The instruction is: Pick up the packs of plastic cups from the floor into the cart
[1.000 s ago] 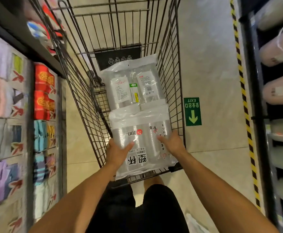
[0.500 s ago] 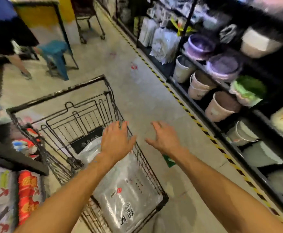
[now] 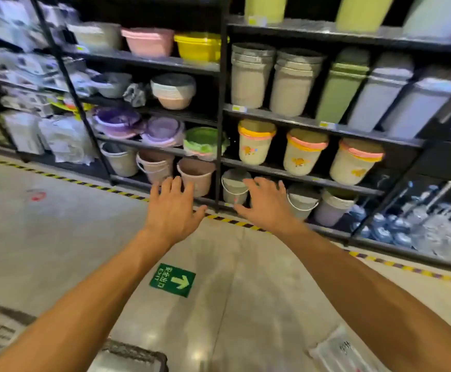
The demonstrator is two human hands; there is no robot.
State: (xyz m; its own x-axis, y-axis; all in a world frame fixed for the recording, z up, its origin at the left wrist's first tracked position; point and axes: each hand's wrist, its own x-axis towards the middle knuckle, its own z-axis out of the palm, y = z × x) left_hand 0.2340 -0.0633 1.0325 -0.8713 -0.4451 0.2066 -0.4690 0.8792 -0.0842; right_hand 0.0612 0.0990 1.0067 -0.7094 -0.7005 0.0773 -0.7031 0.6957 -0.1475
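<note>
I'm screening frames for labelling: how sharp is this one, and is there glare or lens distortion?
Head view: motion blur smears the shelves, worst toward the side edges; the left hand, right hand and exit sign are fairly sharp; the pack of cups at bottom right is blurred; glare spots dot the floor; the wide lens leans the shelf uprights.

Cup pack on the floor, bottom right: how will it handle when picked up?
The pack of cups looks wrapped in glossy clear film, so probably slippery. Clear, thin-looking contents suggest light for its size. It lies flat, so unlikely to roll.
</note>
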